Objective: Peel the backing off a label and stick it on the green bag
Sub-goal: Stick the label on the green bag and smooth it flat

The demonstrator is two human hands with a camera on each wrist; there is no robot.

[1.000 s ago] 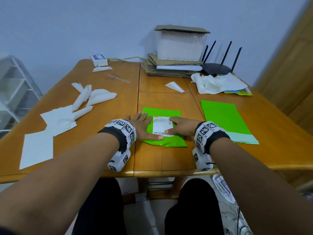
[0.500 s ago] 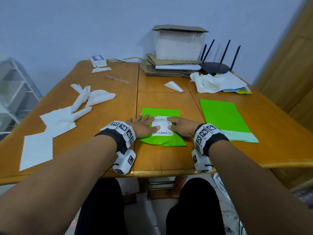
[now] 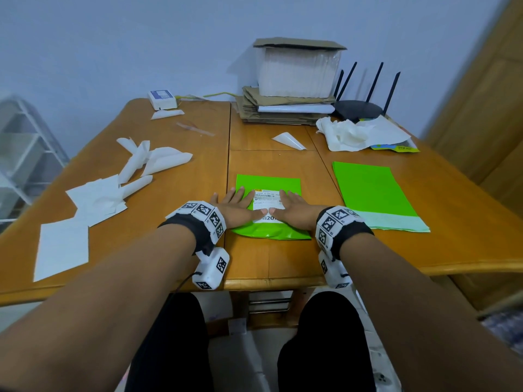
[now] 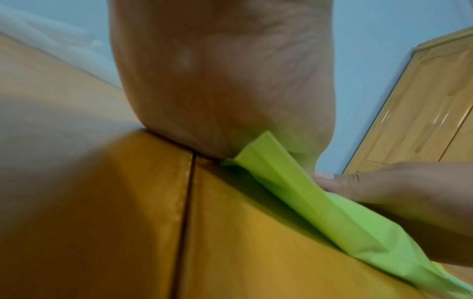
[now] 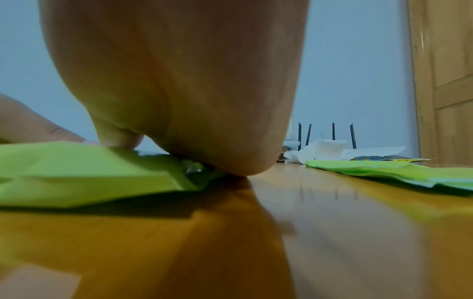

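A small green bag (image 3: 268,182) lies flat near the table's front edge, a white printed label (image 3: 267,198) stuck on its top. My left hand (image 3: 236,207) lies flat with straight fingers over the label's left side and the bag's left edge. My right hand (image 3: 295,209) lies flat the same way on the right side; the two thumbs nearly meet at the label's lower edge. In the left wrist view the heel of the left hand (image 4: 222,91) sits on the bag's (image 4: 307,202) corner. The right wrist view shows the right palm (image 5: 179,91) down on the bag (image 5: 76,172).
A larger flat green bag (image 3: 373,193) lies to the right. White backing sheets (image 3: 96,199) are scattered on the left of the wooden table (image 3: 268,264). At the back stand a stack of cardboard with a white box (image 3: 297,72), a black router (image 3: 359,108) and crumpled paper (image 3: 351,134).
Both hands have slid on the label: the left thumb drew in from the lower edge and the fingers of both hands now reach further up over the label.
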